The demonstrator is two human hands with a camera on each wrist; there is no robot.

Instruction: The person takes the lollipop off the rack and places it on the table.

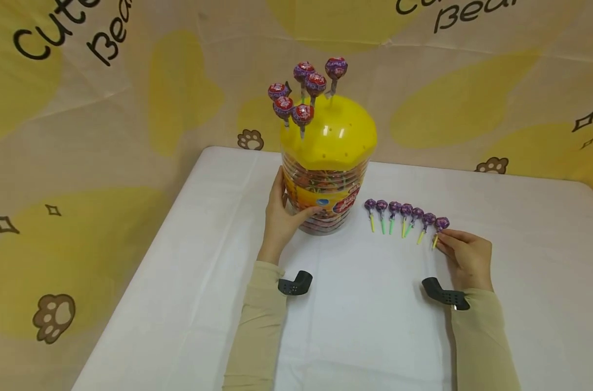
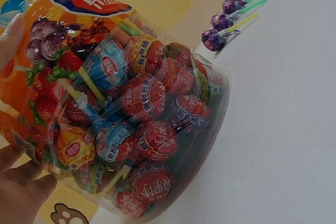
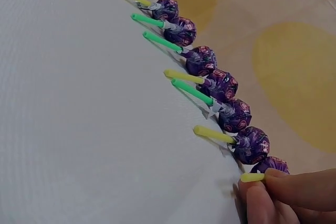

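Observation:
A clear tub [image 1: 326, 190] packed with wrapped lollipops stands on the white table [image 1: 365, 326]. Several red and purple lollipops [image 1: 303, 89] stand upright in holes in its yellow lid [image 1: 338, 136]. My left hand [image 1: 283, 217] grips the tub's left side, thumb across the front; the left wrist view shows the tub [image 2: 131, 114] close up, my left hand [image 2: 21, 187] at its lower wall. A row of several purple lollipops [image 1: 405, 212] lies to the right of the tub. My right hand [image 1: 443, 241] pinches the yellow stick of the rightmost lollipop [image 3: 273, 165], which lies on the table.
A beige and yellow backdrop [image 1: 130, 108] hangs behind and to the left of the table. Black wrist mounts [image 1: 295, 284] sit on both sleeves. White cloth stretches in front of the tub and the lollipop row [image 3: 220, 82].

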